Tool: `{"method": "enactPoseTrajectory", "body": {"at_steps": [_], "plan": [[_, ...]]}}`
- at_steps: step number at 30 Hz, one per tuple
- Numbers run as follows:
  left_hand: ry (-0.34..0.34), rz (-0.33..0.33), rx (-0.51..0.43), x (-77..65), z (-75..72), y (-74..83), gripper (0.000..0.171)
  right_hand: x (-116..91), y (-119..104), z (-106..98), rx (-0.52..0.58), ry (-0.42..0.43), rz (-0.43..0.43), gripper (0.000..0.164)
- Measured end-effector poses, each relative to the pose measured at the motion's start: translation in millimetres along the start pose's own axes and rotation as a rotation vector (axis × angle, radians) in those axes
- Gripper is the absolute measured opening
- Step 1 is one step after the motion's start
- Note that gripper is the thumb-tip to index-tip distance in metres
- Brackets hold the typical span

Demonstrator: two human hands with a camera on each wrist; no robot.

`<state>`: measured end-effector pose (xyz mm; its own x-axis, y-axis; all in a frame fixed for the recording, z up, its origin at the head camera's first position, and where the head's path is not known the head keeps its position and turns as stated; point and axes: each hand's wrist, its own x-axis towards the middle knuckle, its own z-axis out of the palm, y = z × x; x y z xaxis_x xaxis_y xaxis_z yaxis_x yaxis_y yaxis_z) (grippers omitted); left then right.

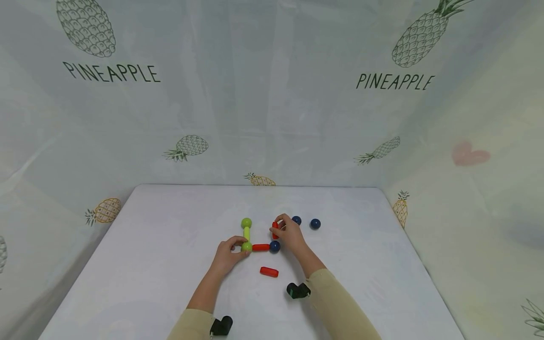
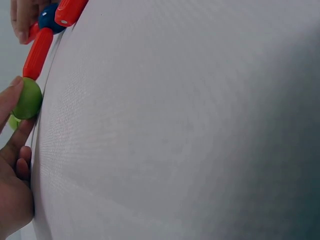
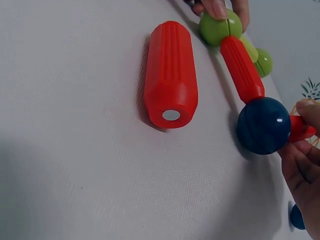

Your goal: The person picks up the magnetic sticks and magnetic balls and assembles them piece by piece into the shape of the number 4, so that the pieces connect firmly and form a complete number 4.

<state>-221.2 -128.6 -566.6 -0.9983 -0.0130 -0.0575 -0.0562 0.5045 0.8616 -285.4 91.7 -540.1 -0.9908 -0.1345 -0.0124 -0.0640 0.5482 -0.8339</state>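
Red rods (image 1: 261, 247): 3 (1 between balls, 1 in right hand (image 1: 291, 233), 1 loose); yellow-green rods (image 1: 246, 233): 1; rods total 4. Dark blue balls (image 1: 275, 246): 3 in clear view, dark spot (image 1: 233, 248) by left hand (image 1: 226, 255) too hidden to count; green balls (image 1: 246, 222): 2. Hands: 2; beige sleeves (image 1: 344, 304): 2; black wrist devices (image 1: 293, 290): 2. Tabletop (image 1: 140, 264): 1. Cloth prints: pineapples (image 1: 192, 145) 7 mostly in view plus 2 slivers at side edges, PINEAPPLE words (image 1: 111, 72) 2, pink heart (image 1: 469, 155) 1

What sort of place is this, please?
Probably a screened-off play or filming corner: pineapple-printed cloth hangs behind and beside a white table, where a loose red rod and blue balls lie.
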Motion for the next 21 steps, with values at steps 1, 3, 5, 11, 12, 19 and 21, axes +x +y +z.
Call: {"method": "enactPoseTrajectory", "body": {"at_steps": [1, 3, 5, 11, 12, 19, 21], "plan": [[-0.001, 0.005, 0.005, 0.0, 0.3, -0.4, 0.033, 0.3, 0.5, 0.4, -0.004, 0.0, 0.0, 0.031], [-0.003, 0.002, 0.003, 0.1, 0.5, -0.8, 0.033, 0.7, 1.2, 1.1, -0.011, -0.001, 0.0, 0.031], [-0.007, 0.004, 0.005, 0.1, 0.6, -1.3, 0.033, 1.1, 2.0, 1.7, -0.017, -0.003, 0.001, 0.031], [-0.013, 0.009, 0.005, 1.1, 0.2, -2.1, 0.034, 1.8, 3.4, 3.6, -0.035, -0.014, 0.002, 0.032], [-0.013, 0.009, 0.006, 1.2, 0.1, -2.2, 0.034, 1.8, 3.5, 3.9, -0.037, -0.014, 0.004, 0.032], [-0.012, 0.005, 0.004, 0.2, 0.3, -1.6, 0.033, 1.5, 2.8, 4.9, -0.032, -0.016, 0.015, 0.032], [-0.012, 0.003, 0.0, 0.2, 0.3, -1.5, 0.033, 1.4, 2.5, 4.9, -0.029, -0.018, 0.018, 0.033]]}}
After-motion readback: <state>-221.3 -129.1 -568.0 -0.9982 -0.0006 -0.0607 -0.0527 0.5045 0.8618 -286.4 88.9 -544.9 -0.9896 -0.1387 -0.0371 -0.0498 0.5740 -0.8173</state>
